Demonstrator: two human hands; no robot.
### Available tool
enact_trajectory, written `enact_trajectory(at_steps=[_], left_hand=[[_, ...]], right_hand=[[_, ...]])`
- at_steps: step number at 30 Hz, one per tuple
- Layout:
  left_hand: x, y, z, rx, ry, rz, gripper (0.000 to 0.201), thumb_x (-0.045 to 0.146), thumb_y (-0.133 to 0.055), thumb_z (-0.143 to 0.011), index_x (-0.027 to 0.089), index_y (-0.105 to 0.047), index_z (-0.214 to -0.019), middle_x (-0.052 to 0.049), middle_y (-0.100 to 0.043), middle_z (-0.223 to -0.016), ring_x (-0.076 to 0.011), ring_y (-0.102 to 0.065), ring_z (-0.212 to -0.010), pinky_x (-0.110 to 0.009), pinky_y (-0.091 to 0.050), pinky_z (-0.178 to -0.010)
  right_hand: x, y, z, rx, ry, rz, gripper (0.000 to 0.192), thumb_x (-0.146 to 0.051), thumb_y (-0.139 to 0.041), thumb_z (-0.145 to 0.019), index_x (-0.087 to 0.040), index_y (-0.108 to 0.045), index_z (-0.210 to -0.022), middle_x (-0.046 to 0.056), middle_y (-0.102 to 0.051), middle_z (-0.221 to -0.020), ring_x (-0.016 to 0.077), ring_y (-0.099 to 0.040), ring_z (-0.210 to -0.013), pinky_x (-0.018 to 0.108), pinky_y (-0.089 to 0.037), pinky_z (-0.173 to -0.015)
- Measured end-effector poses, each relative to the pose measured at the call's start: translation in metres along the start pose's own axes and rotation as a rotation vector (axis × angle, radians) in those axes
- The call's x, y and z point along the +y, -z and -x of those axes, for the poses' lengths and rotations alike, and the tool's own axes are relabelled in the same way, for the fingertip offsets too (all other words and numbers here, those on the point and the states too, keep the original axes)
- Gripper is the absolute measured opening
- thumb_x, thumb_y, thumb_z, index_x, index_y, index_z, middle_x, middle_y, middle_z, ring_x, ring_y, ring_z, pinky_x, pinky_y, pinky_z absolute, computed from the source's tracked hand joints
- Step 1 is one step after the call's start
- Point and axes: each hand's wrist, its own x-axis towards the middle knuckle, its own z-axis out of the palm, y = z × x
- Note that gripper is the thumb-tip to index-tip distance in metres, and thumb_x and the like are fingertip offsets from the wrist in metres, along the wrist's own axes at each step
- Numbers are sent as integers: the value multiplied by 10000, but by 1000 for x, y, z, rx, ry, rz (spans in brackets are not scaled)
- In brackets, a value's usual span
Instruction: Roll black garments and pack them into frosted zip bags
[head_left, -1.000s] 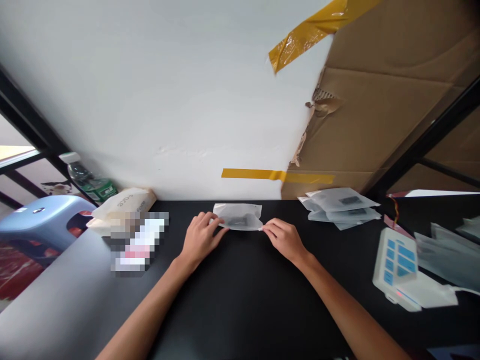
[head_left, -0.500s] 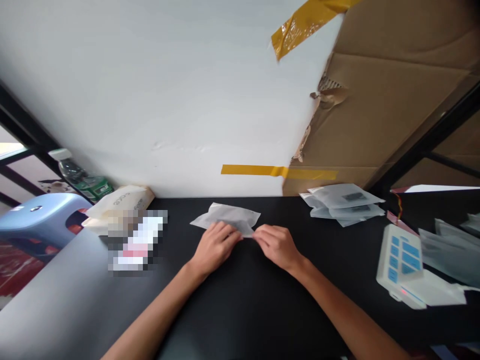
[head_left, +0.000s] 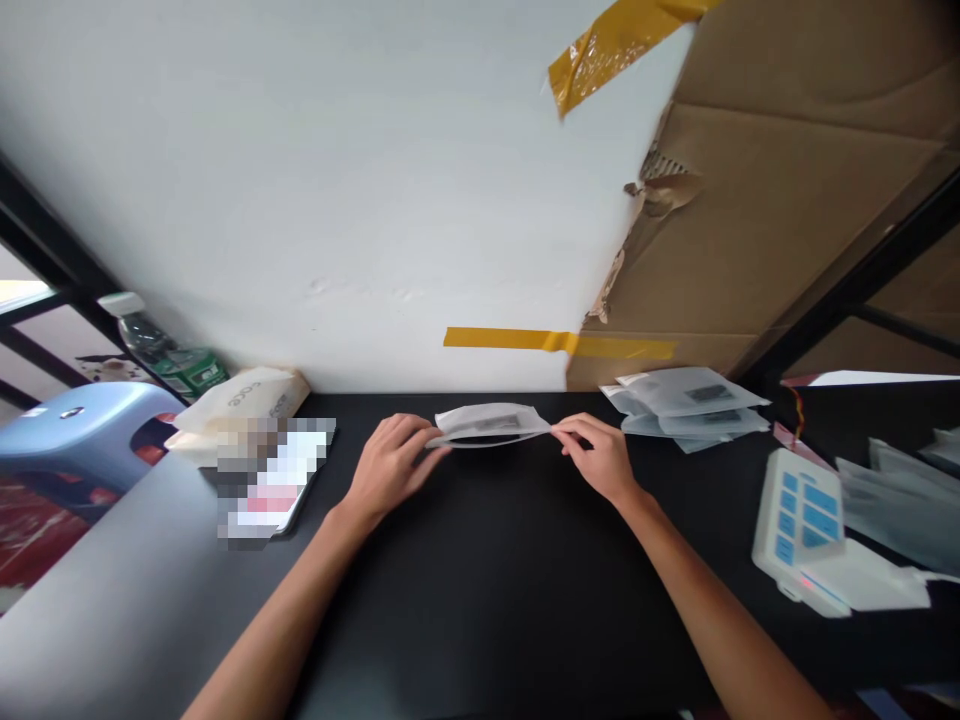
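- Left hand [head_left: 390, 462] pinches the left end of a small translucent pouch [head_left: 491, 424]; thumb and fingers closed on its edge, the rest of the hand curled loosely.
- Right hand [head_left: 600, 458] pinches the pouch's right end, fingertips [head_left: 564, 432] closed on the corner.
- Pouch is stretched flat between the two hands, seen nearly edge-on, at the far middle of the black table [head_left: 487, 580]. It seems held just above the surface; contact cannot be told for sure.
- A dark item shows through the pouch film; too small to identify.
- Both forearms run in from the bottom of the view, angled toward each other.
- Right of the right hand, near the back edge: a loose stack of similar pouches [head_left: 686, 400], each with a dark piece inside. Apart from the held pouch.
- Far right: a white device with blue buttons [head_left: 799, 520], a small red light at its near edge, lying on the table. More clear bags [head_left: 892, 500] lie beyond it.
- Left of the left hand: a blurred-out flat object [head_left: 274, 475], and behind it a soft tissue pack [head_left: 240, 405] against the wall.
- Off the table's left corner: a plastic bottle with green label [head_left: 169, 355] and a light blue stool [head_left: 82, 440].
- Behind the table: white wall [head_left: 337, 200], with cardboard [head_left: 772, 200] on the right side fastened by strips of yellow tape [head_left: 559, 343].
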Motion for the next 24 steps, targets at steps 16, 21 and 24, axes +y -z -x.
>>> enact_trajectory(at_steps=[16, 21, 24], left_hand=[[38, -26, 0, -247, 493, 508, 328, 397, -486, -987, 201, -566, -736, 5, -606, -608, -142, -573, -556, -250, -449, -581], [62, -26, -2, -325, 609, 859, 354, 491, -485, -985, 219, -504, -760, 30, -607, -539, -143, -587, -466, -256, -473, -531], [77, -25, -1, -369, 564, 939, 353, 501, -513, -973, 213, -500, -768, 25, -597, -558, -137, -581, -469, -241, -450, -499]], right_hand=[[-42, -32, 11, -159, -86, -180, 111, -232, -558, -926, -209, -666, -916, 57, -678, -932, 112, -651, -563, 226, -533, -523], [-42, -36, 12, -235, -359, -297, 310, -366, -637, -897, -209, -656, -1163, 113, -700, -1201, 140, -717, -556, 226, -553, -461], [-37, -43, 13, -298, -545, -456, 557, -486, -664, -873, -240, -560, -1362, 165, -584, -1428, 138, -705, -505, 231, -527, -363]])
